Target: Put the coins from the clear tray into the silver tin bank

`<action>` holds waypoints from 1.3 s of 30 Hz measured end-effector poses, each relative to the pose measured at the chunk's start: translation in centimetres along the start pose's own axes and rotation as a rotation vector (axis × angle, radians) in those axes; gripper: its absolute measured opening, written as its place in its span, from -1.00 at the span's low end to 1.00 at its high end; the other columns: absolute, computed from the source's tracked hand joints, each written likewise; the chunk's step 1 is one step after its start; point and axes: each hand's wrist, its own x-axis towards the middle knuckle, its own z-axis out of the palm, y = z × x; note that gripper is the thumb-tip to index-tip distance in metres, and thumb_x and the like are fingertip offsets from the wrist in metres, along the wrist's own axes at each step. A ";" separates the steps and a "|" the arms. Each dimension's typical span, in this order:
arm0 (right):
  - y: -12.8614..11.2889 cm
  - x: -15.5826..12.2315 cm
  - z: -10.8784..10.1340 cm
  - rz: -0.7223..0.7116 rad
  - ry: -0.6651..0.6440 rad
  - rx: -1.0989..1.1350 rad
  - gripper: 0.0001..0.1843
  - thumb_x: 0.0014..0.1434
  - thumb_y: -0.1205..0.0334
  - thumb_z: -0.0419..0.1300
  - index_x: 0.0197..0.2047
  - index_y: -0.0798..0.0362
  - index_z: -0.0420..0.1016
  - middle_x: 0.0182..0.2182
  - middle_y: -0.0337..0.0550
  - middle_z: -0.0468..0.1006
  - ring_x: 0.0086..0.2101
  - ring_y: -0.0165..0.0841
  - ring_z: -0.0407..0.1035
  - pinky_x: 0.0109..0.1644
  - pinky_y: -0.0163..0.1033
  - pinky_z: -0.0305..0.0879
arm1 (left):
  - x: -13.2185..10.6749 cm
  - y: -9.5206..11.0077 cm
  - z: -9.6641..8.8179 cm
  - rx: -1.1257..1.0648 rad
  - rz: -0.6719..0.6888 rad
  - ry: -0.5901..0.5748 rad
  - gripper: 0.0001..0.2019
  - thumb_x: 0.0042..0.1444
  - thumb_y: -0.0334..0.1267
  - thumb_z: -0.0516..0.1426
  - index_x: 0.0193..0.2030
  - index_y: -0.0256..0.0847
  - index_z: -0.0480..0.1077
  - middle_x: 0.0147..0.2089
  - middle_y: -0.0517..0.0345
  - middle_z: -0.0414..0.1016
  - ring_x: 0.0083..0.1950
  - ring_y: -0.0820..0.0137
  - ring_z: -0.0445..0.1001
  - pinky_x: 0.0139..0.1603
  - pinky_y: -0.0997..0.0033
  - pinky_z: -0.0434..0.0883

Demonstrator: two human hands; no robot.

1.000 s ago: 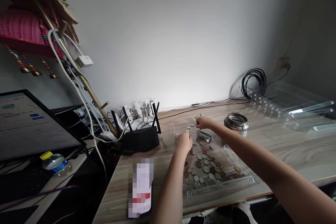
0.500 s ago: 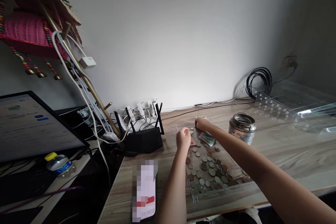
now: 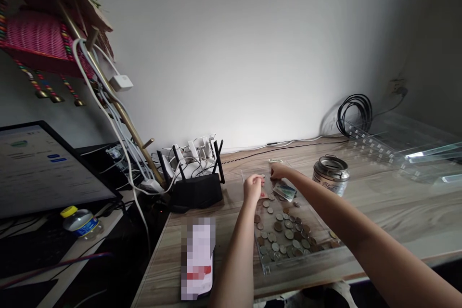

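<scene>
One phone (image 3: 199, 250) lies on the counter (image 3: 227, 221) at eight o'clock from the clear tray (image 3: 288, 261); left hand (image 3: 253, 184), at its ten, and right hand (image 3: 279, 172), at twelve, curl their fingers, any hold unclear; a greenish banknote (image 3: 286, 192) lies at the right hand's five, coins (image 3: 289, 234) toward the tray's six, a metal tin (image 3: 331, 173) at two

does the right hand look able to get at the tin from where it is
Probably yes: the tin stands upright to the right of the right hand, outside the tray, and only the tray's edge seems to lie between them.
</scene>
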 end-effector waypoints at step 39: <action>-3.0 -2.0 1.0 -0.180 0.158 -0.097 -0.77 -0.08 0.19 0.12 -0.31 0.07 0.45 -0.34 -0.06 0.49 -0.33 -0.32 0.34 -0.33 -0.32 0.15 | -0.1 0.4 -1.0 -0.989 -0.410 0.019 -0.83 -0.01 -0.34 -0.06 -0.40 -0.37 0.31 -0.38 -0.11 0.41 -0.33 0.37 0.46 -0.34 0.42 0.45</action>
